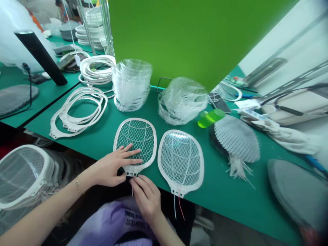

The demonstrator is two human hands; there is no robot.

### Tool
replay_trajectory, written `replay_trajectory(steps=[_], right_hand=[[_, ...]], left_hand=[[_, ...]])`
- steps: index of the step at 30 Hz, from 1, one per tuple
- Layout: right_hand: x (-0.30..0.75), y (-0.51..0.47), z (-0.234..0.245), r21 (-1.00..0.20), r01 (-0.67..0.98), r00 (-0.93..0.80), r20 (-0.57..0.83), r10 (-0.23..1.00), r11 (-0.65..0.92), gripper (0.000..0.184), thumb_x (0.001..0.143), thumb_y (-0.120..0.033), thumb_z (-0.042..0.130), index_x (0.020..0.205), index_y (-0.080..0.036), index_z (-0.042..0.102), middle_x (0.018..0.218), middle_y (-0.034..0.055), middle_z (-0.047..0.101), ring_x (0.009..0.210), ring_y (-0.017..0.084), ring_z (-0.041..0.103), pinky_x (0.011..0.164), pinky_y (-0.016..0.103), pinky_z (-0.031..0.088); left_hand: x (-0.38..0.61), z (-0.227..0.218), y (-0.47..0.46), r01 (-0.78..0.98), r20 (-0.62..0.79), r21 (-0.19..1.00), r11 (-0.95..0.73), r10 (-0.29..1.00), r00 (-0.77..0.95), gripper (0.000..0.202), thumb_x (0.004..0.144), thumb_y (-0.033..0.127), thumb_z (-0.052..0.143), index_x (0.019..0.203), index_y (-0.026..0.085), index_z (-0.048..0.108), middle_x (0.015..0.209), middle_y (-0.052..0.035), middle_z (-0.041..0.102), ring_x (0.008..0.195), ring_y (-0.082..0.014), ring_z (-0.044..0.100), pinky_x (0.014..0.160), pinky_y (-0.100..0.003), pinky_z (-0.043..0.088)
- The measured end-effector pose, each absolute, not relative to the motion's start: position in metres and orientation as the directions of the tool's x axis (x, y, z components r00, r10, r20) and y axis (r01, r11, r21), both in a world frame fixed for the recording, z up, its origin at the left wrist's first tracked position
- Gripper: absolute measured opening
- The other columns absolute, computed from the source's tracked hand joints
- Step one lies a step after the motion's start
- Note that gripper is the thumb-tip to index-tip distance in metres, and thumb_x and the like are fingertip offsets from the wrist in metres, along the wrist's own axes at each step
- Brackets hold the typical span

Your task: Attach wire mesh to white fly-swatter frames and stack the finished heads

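Two white racket-shaped mesh frames lie side by side on the green table (102, 136). My left hand (115, 167) lies flat, fingers stretched, on the lower mesh of the left frame (135, 140), pressing it down. My right hand (146, 194) is at that frame's neck by the table's near edge, its fingertips pinched on thin wires that hang from the neck. The right frame (180, 160) lies untouched, with white and red wires (178, 206) dangling off the table edge.
Behind the frames stand two stacks of clear plastic shells (132, 83) (182, 99). Loose white rings (79, 111) lie at the left, a green bottle (210, 118) and a pile of mesh pieces (237, 138) at the right. A stack of assembled frames (23, 174) sits lower left.
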State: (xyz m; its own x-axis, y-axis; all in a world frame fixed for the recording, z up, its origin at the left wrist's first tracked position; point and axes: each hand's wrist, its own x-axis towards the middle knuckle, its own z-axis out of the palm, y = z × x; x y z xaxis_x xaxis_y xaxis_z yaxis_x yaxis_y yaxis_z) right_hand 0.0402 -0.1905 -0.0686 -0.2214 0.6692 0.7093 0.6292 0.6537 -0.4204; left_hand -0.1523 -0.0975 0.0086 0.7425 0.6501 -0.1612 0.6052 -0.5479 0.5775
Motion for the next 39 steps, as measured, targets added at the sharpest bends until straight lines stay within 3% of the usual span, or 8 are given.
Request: replay_trajectory(steps=[4,6,11,20,25,30,35,39], right_hand=[[0.032,-0.192,-0.066,-0.404,0.672,-0.218,0.693,0.688,0.620,0.024,0.094,-0.007,0.055,0.110,-0.015,0.071,0.094,0.0072,0.077,0.092,0.019,0.071,0.075,0.031,0.057],[0.033,-0.194,-0.067,-0.389,0.695,-0.232,0.675,0.700,0.605,0.023,0.096,-0.009,0.053,0.108,-0.016,0.072,0.096,0.0076,0.077,0.094,0.019,0.070,0.076,0.031,0.056],[0.041,-0.195,-0.066,-0.384,0.669,-0.291,0.652,0.700,0.637,0.027,0.097,-0.007,0.047,0.107,-0.014,0.071,0.101,0.0091,0.076,0.094,0.020,0.068,0.081,0.032,0.056],[0.039,-0.191,-0.052,-0.572,0.587,-0.200,0.584,0.787,0.573,0.024,0.092,-0.001,0.053,0.102,-0.016,0.070,0.098,0.0097,0.073,0.092,0.020,0.063,0.080,0.034,0.058],[0.036,-0.196,-0.055,-0.495,0.650,-0.236,0.590,0.772,0.577,0.024,0.094,-0.003,0.050,0.104,-0.015,0.069,0.101,0.0097,0.073,0.092,0.021,0.065,0.081,0.034,0.058],[0.040,-0.196,-0.048,-0.422,0.689,-0.331,0.539,0.774,0.589,0.024,0.096,-0.005,0.045,0.101,-0.014,0.068,0.102,0.0092,0.074,0.091,0.023,0.065,0.079,0.034,0.055],[0.043,-0.180,-0.029,-0.440,0.656,-0.481,0.383,0.789,0.613,0.028,0.087,0.005,0.044,0.088,-0.013,0.067,0.082,0.0065,0.069,0.073,0.020,0.060,0.065,0.031,0.053],[0.045,-0.174,-0.018,-0.418,0.655,-0.530,0.339,0.777,0.629,0.026,0.079,0.007,0.051,0.079,-0.016,0.065,0.077,0.0048,0.067,0.072,0.020,0.060,0.062,0.030,0.051]], left_hand=[[-0.146,0.008,-0.098,0.641,-0.165,0.579,-0.504,0.697,0.698,0.052,0.090,0.019,0.056,0.139,0.037,0.058,0.160,0.0051,0.035,0.152,-0.0338,0.018,0.121,-0.058,0.022],[-0.142,0.007,-0.099,0.663,-0.169,0.574,-0.481,0.723,0.670,0.048,0.089,0.022,0.059,0.135,0.036,0.063,0.160,0.0038,0.036,0.151,-0.0358,0.021,0.120,-0.058,0.024],[-0.136,0.010,-0.096,0.688,-0.188,0.596,-0.413,0.761,0.621,0.061,0.083,0.021,0.066,0.141,0.037,0.056,0.160,0.0009,0.034,0.149,-0.0343,0.026,0.120,-0.056,0.025],[-0.133,0.016,-0.089,0.709,-0.273,0.630,-0.317,0.764,0.585,0.070,0.083,0.022,0.071,0.147,0.038,0.047,0.160,-0.0016,0.036,0.149,-0.0293,0.028,0.122,-0.050,0.023],[-0.131,0.015,-0.090,0.720,-0.265,0.610,-0.331,0.772,0.578,0.079,0.083,0.021,0.070,0.152,0.040,0.037,0.162,-0.0020,0.032,0.150,-0.0291,0.026,0.121,-0.051,0.023],[-0.123,0.023,-0.088,0.764,-0.346,0.555,-0.329,0.744,0.572,0.092,0.080,0.013,0.067,0.158,0.036,0.023,0.166,-0.0074,0.019,0.151,-0.0336,0.018,0.119,-0.054,0.025],[-0.113,0.029,-0.088,0.815,-0.451,0.484,-0.319,0.707,0.545,0.097,0.081,0.008,0.062,0.160,0.027,0.009,0.166,-0.0149,0.013,0.152,-0.0350,0.013,0.118,-0.057,0.026],[-0.111,0.030,-0.086,0.810,-0.443,0.473,-0.346,0.701,0.558,0.099,0.078,0.005,0.061,0.160,0.023,0.009,0.165,-0.0186,0.014,0.151,-0.0388,0.013,0.116,-0.060,0.028]])
